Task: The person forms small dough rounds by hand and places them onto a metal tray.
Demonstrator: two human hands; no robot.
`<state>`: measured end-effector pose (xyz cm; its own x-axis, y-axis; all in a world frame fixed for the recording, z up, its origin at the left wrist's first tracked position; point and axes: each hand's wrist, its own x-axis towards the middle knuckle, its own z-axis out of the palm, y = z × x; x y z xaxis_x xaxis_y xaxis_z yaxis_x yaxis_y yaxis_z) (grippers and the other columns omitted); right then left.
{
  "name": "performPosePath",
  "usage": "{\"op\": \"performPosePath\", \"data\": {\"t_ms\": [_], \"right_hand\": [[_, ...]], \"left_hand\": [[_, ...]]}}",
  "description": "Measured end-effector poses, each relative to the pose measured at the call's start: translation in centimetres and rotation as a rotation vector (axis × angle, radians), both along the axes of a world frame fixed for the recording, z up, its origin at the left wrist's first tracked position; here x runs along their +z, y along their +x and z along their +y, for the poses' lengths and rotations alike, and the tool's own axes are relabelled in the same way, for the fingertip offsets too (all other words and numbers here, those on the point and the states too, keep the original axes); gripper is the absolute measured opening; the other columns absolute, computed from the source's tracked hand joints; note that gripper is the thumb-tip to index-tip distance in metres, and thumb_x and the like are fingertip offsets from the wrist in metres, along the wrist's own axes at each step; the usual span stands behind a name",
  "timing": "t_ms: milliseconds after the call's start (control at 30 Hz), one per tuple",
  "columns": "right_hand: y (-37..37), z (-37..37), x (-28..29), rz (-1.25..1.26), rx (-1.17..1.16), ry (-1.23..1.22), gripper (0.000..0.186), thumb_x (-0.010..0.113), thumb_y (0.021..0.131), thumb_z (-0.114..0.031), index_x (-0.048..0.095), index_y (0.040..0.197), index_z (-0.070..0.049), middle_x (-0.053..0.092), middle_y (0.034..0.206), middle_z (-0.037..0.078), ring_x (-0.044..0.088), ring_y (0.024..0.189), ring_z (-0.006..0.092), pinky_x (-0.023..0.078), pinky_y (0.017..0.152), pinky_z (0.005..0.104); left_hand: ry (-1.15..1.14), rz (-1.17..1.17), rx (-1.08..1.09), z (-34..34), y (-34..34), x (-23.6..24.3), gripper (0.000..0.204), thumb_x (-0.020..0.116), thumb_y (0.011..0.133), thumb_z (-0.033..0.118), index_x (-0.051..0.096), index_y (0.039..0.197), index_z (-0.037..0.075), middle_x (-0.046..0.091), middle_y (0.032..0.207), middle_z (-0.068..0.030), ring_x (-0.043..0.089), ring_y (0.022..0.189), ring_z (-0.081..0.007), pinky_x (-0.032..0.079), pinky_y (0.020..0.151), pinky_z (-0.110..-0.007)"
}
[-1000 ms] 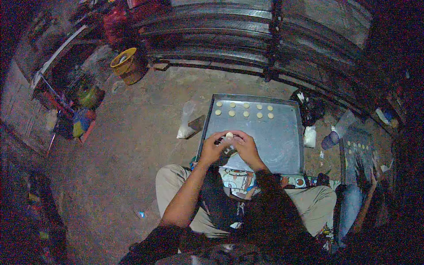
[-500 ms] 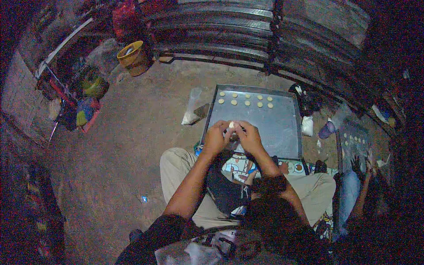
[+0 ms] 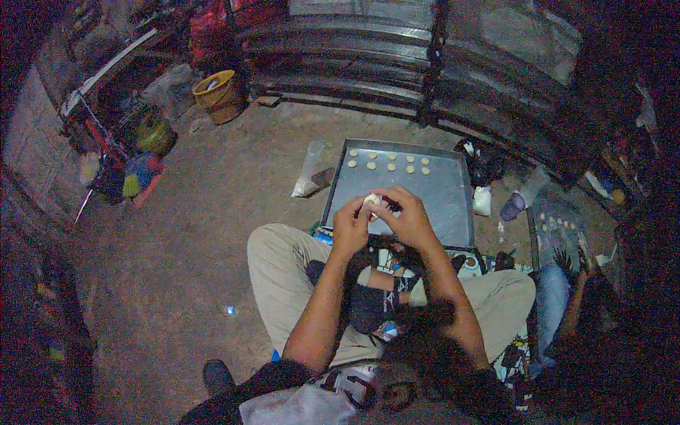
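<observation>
A small pale piece of dough (image 3: pixel 372 201) is pinched between the fingers of my left hand (image 3: pixel 350 221) and my right hand (image 3: pixel 406 217). Both hands hold it above the near edge of a wide metal baking tray (image 3: pixel 439 212). Along the tray's far side lie two rows of small, round, flattened dough pieces (image 3: pixel 392 167). My hands hide part of the tray's near left area.
Left of the tray lies a clear plastic bag with white powder (image 3: pixel 306 185). A white packet (image 3: pixel 482 201) and a purple container (image 3: pixel 513 207) stand to its right. Farther right, another person's hands (image 3: pixel 572 262) are at a second tray (image 3: pixel 559 212). A yellow bucket (image 3: pixel 218 99) stands far left.
My fingers have shifted around the dough, and more of its pale surface shows now. The whole view has tilted slightly. The rows on the tray look the same.
</observation>
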<state>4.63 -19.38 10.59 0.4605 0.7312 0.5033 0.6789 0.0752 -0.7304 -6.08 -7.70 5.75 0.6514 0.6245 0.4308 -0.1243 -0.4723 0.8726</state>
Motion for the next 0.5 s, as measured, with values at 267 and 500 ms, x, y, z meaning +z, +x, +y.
{"op": "performPosePath", "data": {"t_ms": [267,500], "right_hand": [[0.7,-2.3,3.9,0.024,0.040,0.035,0.023,0.077,0.082,-0.024,0.072,0.090,-0.003,0.063,0.083,0.009,0.062,0.079,0.0229,0.049,0.074,0.0339],[2.0,1.3,2.8,0.110,-0.020,-0.013,0.027,0.059,0.095,-0.025,0.070,0.102,-0.001,0.067,0.090,0.015,0.065,0.086,0.0289,0.050,0.081,0.0369]], "left_hand": [[-0.372,-0.069,-0.507,-0.9,-1.5,3.6,0.040,0.049,0.103,0.024,0.053,0.137,0.003,0.065,0.121,-0.0073,0.060,0.107,-0.0138,0.049,0.088,-0.030],[-0.459,-0.033,0.040,-1.7,0.4,4.8,0.028,0.066,0.095,0.023,0.070,0.113,0.002,0.071,0.100,-0.0050,0.062,0.089,-0.0103,0.048,0.079,-0.025]]}}
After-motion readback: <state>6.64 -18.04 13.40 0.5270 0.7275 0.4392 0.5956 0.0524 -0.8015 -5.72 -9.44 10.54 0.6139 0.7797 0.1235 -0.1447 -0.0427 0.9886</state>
